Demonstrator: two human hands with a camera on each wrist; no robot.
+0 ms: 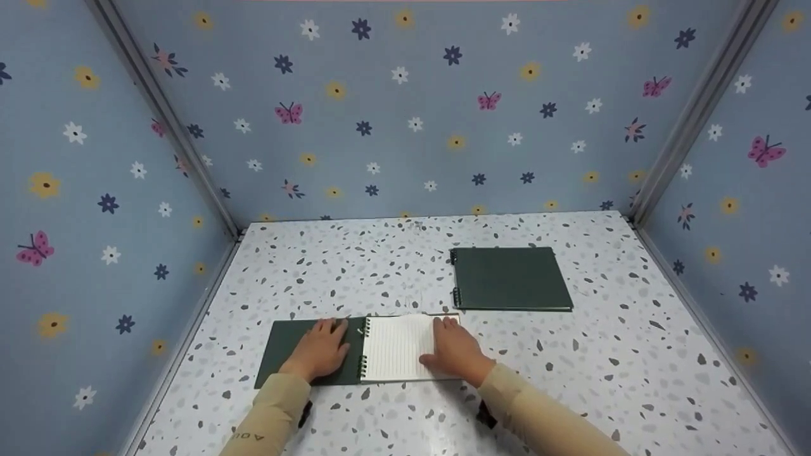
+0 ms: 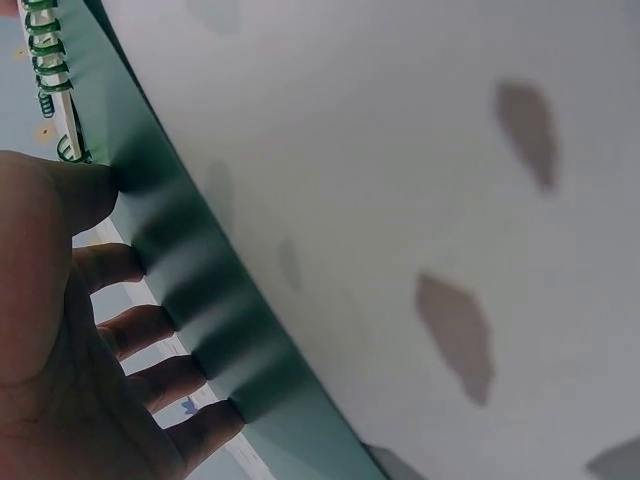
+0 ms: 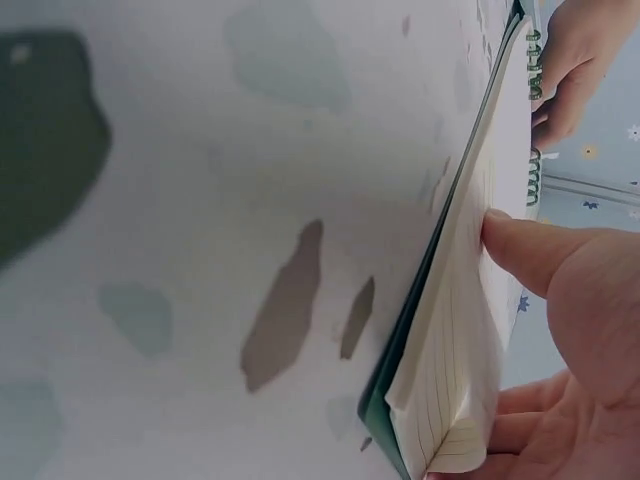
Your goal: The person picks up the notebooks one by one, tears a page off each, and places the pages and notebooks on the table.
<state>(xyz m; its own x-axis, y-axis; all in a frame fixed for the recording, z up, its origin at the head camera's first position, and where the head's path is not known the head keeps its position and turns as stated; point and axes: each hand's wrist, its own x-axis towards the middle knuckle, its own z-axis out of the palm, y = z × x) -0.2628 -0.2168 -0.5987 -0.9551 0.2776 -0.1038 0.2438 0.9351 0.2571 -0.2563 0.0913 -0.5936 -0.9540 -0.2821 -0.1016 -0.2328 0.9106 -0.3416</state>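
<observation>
An open spiral notebook lies on the table, its dark green cover (image 1: 285, 342) to the left and its lined white page (image 1: 396, 348) to the right. My left hand (image 1: 322, 351) rests on the cover with spread fingers, fingertips touching it in the left wrist view. On the right half of the page lies my right hand (image 1: 457, 348). In the right wrist view its thumb (image 3: 525, 245) presses on the paper, and its other fingers are partly hidden behind the page's curled-up edge (image 3: 465, 440). Green wire rings (image 1: 363, 367) join the two halves.
Behind and right of the open notebook lies a closed dark green spiral notebook (image 1: 513, 278). The speckled white table (image 1: 329, 266) meets blue flowered panels (image 1: 405, 145) at the back and both sides, with grey metal posts (image 1: 690, 107) at the corners.
</observation>
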